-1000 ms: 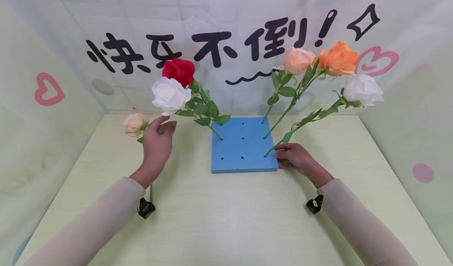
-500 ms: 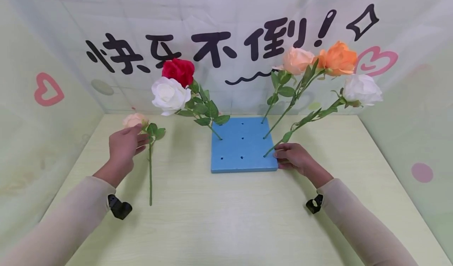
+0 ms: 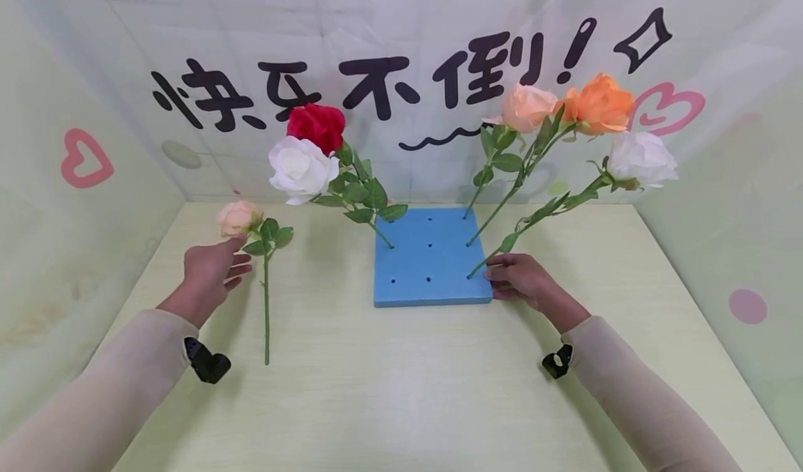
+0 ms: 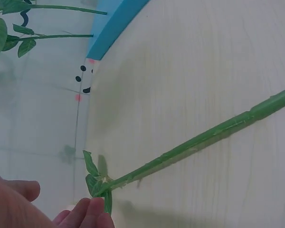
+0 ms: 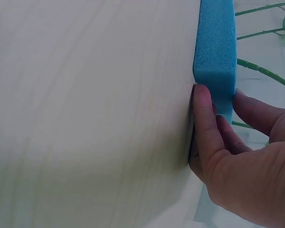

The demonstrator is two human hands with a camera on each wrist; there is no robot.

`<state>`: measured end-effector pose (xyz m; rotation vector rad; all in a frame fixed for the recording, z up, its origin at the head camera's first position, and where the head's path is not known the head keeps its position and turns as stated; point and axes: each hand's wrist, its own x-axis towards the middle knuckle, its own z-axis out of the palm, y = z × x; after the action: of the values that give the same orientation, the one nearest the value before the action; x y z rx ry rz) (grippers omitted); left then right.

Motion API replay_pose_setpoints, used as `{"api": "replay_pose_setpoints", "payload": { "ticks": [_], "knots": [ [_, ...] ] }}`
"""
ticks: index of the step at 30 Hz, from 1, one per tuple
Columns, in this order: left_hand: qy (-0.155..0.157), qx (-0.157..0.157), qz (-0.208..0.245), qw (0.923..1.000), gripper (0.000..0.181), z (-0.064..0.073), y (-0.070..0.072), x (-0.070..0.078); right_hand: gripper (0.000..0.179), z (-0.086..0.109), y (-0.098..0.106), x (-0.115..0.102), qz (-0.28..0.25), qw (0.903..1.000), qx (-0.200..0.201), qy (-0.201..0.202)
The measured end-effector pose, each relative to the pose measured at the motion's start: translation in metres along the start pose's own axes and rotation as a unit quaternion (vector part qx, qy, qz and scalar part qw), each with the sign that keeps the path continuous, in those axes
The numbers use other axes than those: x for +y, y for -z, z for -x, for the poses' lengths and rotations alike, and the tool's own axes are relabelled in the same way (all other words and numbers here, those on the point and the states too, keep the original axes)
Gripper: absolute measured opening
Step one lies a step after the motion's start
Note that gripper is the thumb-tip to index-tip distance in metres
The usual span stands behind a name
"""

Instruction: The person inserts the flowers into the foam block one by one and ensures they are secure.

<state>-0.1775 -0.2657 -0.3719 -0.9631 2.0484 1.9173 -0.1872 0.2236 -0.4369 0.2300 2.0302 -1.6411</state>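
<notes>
A pale pink artificial rose (image 3: 266, 305) lies on the table at the left, bloom away from me, its stem pointing toward the near side. My left hand (image 3: 210, 273) is beside its bloom and leaves, fingers apart and loosely extended. In the left wrist view those fingertips are right at the leaves (image 4: 97, 184). On the right, my right hand (image 3: 523, 279) holds the near right corner of a blue foam block (image 3: 410, 263) with holes. The right wrist view has the thumb on the block's top face and the fingers along its side (image 5: 216, 42).
Red (image 3: 316, 127) and white (image 3: 302, 169) roses stand in the block's left holes, leaning left. Light pink (image 3: 529, 108), orange (image 3: 602, 102) and white (image 3: 643, 158) roses lean right from its right holes. A printed cloth (image 3: 351, 165) hangs behind the table.
My left hand has moved left, away from the standing white rose, and down to the lying pink rose, whose stem now shows fully. The right hand stays at the block.
</notes>
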Motion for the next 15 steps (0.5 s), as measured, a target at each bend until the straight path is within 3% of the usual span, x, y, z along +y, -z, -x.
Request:
{"api": "replay_pose_setpoints", "payload": {
  "ticks": [5, 11, 15],
  "knots": [
    [0.011, 0.018, -0.046, 0.9987, 0.067, -0.007, 0.002, -0.008, 0.043, -0.001, 0.000, 0.000, 0.007, 1.0000, 0.001, 0.003],
    [0.008, 0.049, -0.087, 0.9949, 0.034, -0.014, -0.001, -0.017, 0.044, 0.000, 0.001, 0.000, 0.013, 0.9999, 0.002, 0.006],
    [0.006, 0.059, -0.107, 0.9925, 0.032, -0.017, -0.005, -0.021, 0.044, -0.001, 0.001, 0.001, 0.012, 0.9999, 0.003, 0.004]
  ]
}}
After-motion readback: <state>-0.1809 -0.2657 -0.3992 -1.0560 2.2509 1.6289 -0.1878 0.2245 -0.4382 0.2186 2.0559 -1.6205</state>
